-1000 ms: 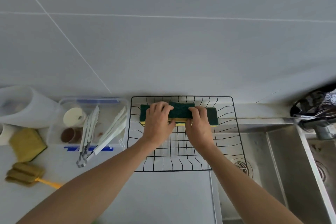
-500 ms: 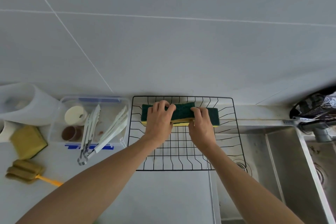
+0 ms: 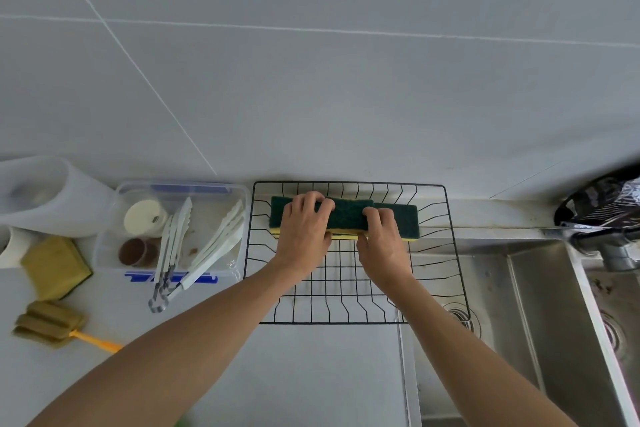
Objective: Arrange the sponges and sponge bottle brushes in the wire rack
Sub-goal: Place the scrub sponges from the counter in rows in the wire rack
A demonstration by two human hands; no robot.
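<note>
A: Task object first?
B: Green-topped sponges [image 3: 349, 217], yellow underneath, at the back of the wire rack [image 3: 450, 253], centre of frame. Looks like two or three set end to end or overlapping; can't count for sure. Long axis runs left-right across the frame, parallel to the rack's back rim. Green scouring side faces up and toward the wall, yellow edge faces the camera.

A: Hands?
B: Left hand [image 3: 303, 236] clamps the left part of the row, fingers curled over the green top, thumb at the yellow edge. Right hand [image 3: 382, 246] grips the right part the same way. Both grasping the sponges, both forearms coming in from the bottom of frame.

A: Rack position?
B: Black wire, sits half on the white counter [image 3: 294, 374], right side overhanging the steel sink [image 3: 540, 305].

A: Other task items?
B: Lower left of frame: sponge bottle brush [image 3: 48, 322] with an orange handle, head pointing left, handle pointing lower right. Just above it a loose yellow sponge [image 3: 55, 267], lying flat on the counter.

A: Rest?
B: Clear plastic container [image 3: 180, 229] left of the rack, touching or nearly, holding white tongs [image 3: 214, 253]. Faucet [image 3: 609, 239] at right edge.
</note>
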